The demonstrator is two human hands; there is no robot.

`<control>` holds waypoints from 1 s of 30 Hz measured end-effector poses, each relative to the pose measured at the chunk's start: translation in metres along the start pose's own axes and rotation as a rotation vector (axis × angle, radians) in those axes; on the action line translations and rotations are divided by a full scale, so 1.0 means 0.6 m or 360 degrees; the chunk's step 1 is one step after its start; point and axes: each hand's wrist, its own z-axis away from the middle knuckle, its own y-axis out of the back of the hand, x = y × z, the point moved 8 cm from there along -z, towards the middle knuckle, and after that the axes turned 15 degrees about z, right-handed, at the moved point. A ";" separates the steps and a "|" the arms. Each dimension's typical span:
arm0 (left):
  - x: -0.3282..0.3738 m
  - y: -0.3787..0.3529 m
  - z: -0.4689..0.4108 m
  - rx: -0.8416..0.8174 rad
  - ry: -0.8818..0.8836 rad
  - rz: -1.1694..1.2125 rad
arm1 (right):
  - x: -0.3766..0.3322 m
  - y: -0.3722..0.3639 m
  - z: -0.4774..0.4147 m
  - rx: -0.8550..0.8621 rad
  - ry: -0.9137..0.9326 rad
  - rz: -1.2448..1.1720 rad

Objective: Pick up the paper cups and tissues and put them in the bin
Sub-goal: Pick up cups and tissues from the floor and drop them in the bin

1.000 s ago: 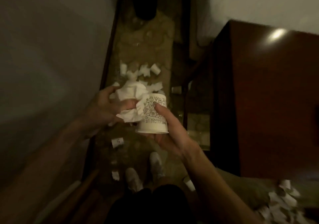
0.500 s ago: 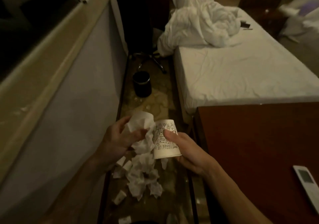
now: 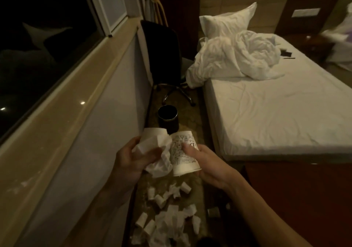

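My left hand (image 3: 129,157) grips a bunch of crumpled white tissues (image 3: 156,151). My right hand (image 3: 207,161) holds a white paper cup (image 3: 185,155) with dark printed doodles, upside down with its base pointing away from me. The two hands are side by side, tissue touching cup. A black round bin (image 3: 168,119) stands open on the floor just beyond them. Under my hands, several small paper cups (image 3: 159,201) and loose tissues (image 3: 171,222) lie scattered on the patterned floor.
The floor strip is narrow, between a white wall with a window ledge (image 3: 80,98) on the left and a bed (image 3: 276,109) on the right. A black office chair (image 3: 163,56) stands behind the bin. A dark wooden table (image 3: 304,189) is at the lower right.
My view has risen from the floor at my feet toward the bin, chair and bed. Both hands have kept hold of the tissues and the cup, and the bin looks nearer.
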 end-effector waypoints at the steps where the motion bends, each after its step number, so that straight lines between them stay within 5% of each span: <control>1: -0.001 -0.007 -0.025 -0.0035 0.0024 0.0004 | -0.006 0.012 -0.013 0.0023 0.0000 -0.0001; 7: 0.021 -0.042 -0.168 -0.0139 0.0063 0.0035 | -0.054 0.094 -0.117 0.0220 -0.0102 -0.0072; 13: -0.008 -0.006 -0.324 0.0090 0.0071 0.0105 | -0.080 0.172 -0.304 0.0192 -0.0244 0.0068; 20: -0.135 -0.071 -0.604 0.0267 0.0474 0.0100 | -0.094 0.425 -0.520 0.0253 -0.0422 0.0134; 30: -0.129 -0.084 -0.938 0.0542 0.0615 0.0358 | -0.168 0.606 -0.814 0.0195 -0.0567 0.0293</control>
